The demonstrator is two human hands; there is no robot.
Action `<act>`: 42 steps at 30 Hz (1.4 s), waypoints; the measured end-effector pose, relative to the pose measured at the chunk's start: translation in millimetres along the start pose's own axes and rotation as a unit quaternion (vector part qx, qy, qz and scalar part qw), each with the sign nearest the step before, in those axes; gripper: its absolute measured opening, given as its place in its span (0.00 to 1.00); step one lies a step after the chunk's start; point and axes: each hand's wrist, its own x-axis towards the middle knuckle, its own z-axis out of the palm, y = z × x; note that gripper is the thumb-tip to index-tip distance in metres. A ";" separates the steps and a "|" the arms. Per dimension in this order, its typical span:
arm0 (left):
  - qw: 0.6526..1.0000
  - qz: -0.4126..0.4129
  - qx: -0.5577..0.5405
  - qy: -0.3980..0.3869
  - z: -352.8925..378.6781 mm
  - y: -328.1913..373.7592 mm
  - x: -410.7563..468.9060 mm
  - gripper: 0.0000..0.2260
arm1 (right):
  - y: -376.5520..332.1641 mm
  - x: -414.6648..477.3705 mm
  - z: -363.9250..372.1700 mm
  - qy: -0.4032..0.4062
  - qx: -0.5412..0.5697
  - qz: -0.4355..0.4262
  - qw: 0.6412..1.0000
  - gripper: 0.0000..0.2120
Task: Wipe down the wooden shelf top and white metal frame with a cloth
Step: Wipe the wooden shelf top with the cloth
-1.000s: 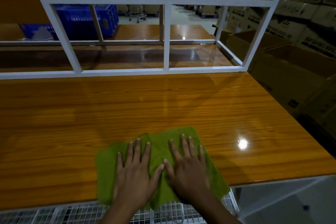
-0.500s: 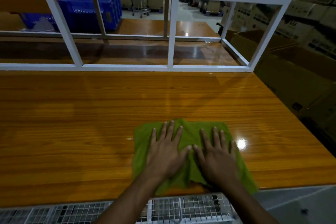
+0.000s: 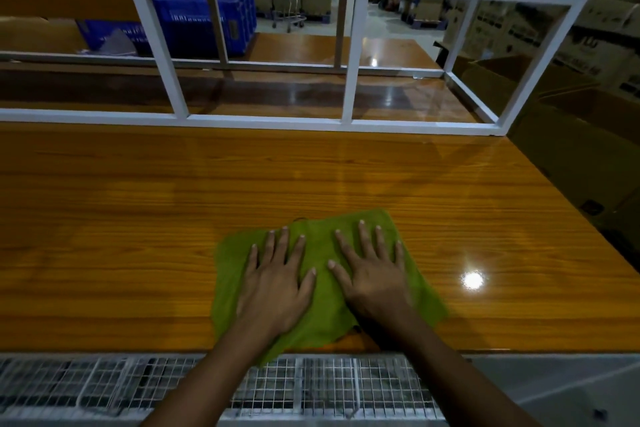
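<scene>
On the wooden shelf top (image 3: 138, 218), near its front edge and a bit right of centre, lies the green cloth (image 3: 325, 305), spread flat.

Grip: both hands fully open, holding nothing.
- left hand (image 3: 277, 288): palm down on the left half of the cloth, fingers (image 3: 284, 246) straight and slightly spread, thumb out toward the other hand.
- right hand (image 3: 374, 284): palm down on the right half, fingers (image 3: 365, 243) straight and spread, thumb angled in.
- Thumb tips are near each other but apart, with green showing between them. No pinch or curl on either hand; it's flat-palm contact only.

Cloth orientation: roughly rectangular, long axis left-right along the wood grain. The far edge rises toward the right, so the far-right corner sits furthest from the person. A near-left corner hangs over the front lip, above the wire mesh (image 3: 104, 381) below. The right edge is motion-blurred.

Hand pose: both forearms come in from the bottom of the view and converge slightly. Wrists are about level with the front edge, fingertips pointing away toward the white metal frame (image 3: 263, 121) at the back of the top. The hands are well apart from the frame.

Also in view: lamp glare (image 3: 472, 279) on the wood just right of the cloth, a blue crate (image 3: 201, 24) behind the frame, and cardboard boxes (image 3: 571, 97) off to the right.
</scene>
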 end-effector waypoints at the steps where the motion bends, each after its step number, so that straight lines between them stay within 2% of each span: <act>1: 1.000 -0.002 0.000 0.002 -0.8 -2.3 -8.8 0.36 | -4.8 -7.5 0.4 -0.002 -0.003 -0.007 1.000 0.31; 8: 0.999 -0.006 0.027 0.034 14.5 12.0 -63.6 0.30 | -2.5 -69.6 9.7 0.028 -0.004 -0.022 0.999 0.31; 15: 0.998 0.068 0.001 0.000 9.6 67.8 -29.0 0.31 | 50.1 -75.8 1.6 0.031 -0.016 0.058 0.998 0.34; 17: 0.997 0.077 0.005 -0.030 8.1 74.8 -6.8 0.33 | 59.6 -64.3 -2.9 0.030 -0.016 0.080 0.996 0.34; 23: 0.996 0.082 0.013 -0.028 13.7 66.4 54.2 0.33 | 67.3 -7.2 -8.7 0.022 -0.023 0.109 0.994 0.39; 31: 1.000 0.007 0.013 -0.006 9.6 31.4 102.9 0.40 | 42.5 73.1 -4.9 0.001 -0.023 0.060 0.998 0.39; 36: 0.999 -0.033 0.013 0.006 3.7 17.5 137.8 0.32 | 38.9 120.6 -4.9 -0.001 -0.006 0.033 0.999 0.39; 42: 0.999 -0.044 0.008 -0.007 2.6 29.7 194.9 0.31 | 56.0 161.4 -10.0 -0.007 -0.007 0.043 0.999 0.32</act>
